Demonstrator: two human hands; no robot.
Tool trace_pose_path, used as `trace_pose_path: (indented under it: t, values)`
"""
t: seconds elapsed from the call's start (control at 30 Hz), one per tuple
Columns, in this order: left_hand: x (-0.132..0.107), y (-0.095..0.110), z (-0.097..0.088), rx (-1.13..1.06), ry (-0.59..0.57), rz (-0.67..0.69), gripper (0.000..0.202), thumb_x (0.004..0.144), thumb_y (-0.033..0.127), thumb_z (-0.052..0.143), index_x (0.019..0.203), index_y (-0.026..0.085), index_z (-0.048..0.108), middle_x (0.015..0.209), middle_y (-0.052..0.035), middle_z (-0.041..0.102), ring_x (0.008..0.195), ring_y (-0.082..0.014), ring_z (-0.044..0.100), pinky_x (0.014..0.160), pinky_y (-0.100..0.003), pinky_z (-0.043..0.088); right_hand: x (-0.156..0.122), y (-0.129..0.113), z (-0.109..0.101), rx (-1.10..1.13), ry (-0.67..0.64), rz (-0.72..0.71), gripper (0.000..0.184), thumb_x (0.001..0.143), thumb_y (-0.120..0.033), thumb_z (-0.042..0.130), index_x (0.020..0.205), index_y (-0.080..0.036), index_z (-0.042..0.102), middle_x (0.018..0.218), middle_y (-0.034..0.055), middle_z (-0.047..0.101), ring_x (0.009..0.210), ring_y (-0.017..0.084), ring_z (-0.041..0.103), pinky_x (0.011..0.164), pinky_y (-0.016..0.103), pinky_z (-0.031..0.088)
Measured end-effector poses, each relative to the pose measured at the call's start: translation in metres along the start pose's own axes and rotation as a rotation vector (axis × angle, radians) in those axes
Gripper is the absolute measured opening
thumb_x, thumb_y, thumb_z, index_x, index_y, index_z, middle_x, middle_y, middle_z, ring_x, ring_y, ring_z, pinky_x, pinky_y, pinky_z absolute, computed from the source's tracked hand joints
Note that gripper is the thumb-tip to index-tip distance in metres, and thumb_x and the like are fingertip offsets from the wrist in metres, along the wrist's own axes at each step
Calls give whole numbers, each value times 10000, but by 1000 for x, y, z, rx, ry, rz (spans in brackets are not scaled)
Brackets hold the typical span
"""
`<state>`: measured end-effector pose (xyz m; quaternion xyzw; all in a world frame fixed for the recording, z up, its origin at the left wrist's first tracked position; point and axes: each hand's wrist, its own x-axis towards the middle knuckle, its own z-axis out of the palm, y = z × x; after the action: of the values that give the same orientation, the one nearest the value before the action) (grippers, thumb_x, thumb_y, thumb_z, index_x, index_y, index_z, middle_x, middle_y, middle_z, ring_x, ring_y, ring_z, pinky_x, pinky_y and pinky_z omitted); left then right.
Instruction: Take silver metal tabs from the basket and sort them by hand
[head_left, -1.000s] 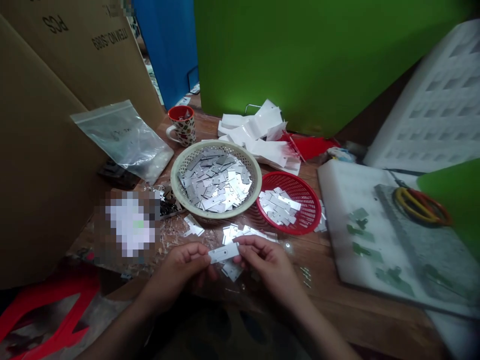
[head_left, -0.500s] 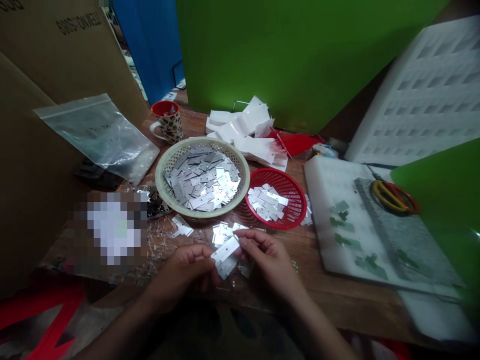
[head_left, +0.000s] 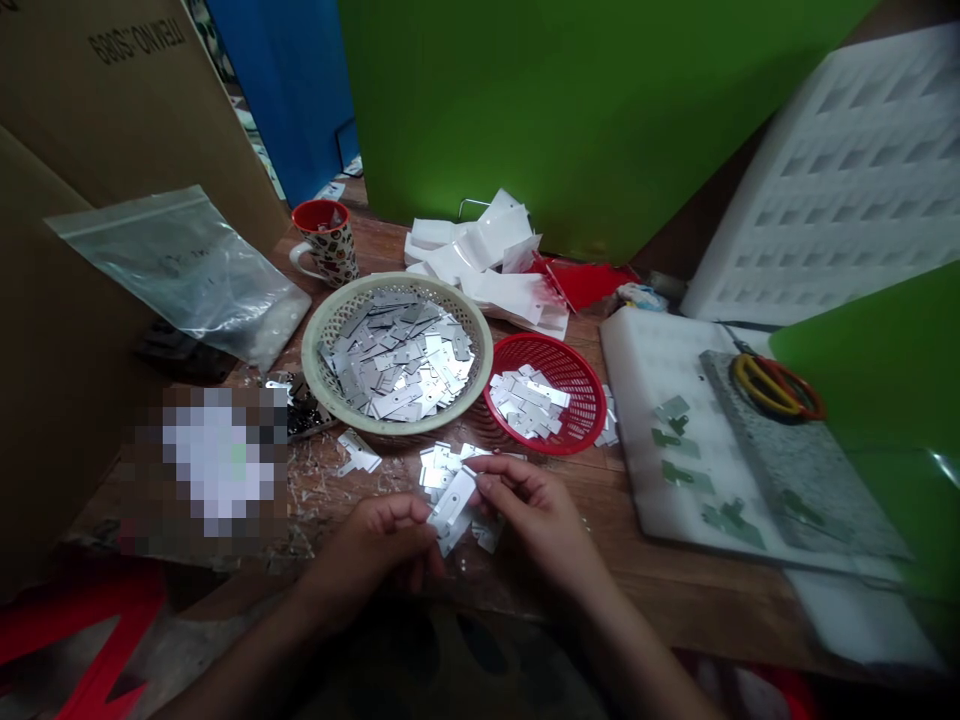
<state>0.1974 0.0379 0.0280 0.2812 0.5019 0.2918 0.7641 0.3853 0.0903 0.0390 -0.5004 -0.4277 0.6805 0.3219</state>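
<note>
Now left hand (head_left: 386,535) pinches near-left end of metal strip (head_left: 456,496) between thumb and fingers; right hand (head_left: 538,512) pinches far-right end same way. Strip slants over near middle of table (head_left: 600,590), loose metal plates (head_left: 436,466) just beyond. Farther off, cream basket (head_left: 313,375) heaped with metal pieces; red basket (head_left: 583,388) just right of it, partly filled. Mug (head_left: 339,252) at far left, white foam block (head_left: 624,400) at right.

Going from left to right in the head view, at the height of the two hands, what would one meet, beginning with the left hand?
Left hand → metal plate → right hand → white foam block.
</note>
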Motion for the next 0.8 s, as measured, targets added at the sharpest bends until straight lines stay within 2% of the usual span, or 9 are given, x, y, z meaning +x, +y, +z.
trace_pose_path:
  t: [0.23,0.8]
  values:
    - [4,-1,1,3,0,-10,219,794,350,635,740,147,575,645,-32,699,449,-68,501,452,-191,291,1,1,-1,-3,5,-10,281,751,-380,715,949,-181,700,688,1,666,666,145,612,634,266,482]
    - [7,-6,2,-242,-53,-49,231,794,348,638,716,144,563,627,-83,711,432,-102,567,414,-177,337,3,2,0,67,44,24,244,713,-367,745,837,-169,678,647,-10,650,597,110,566,589,236,434]
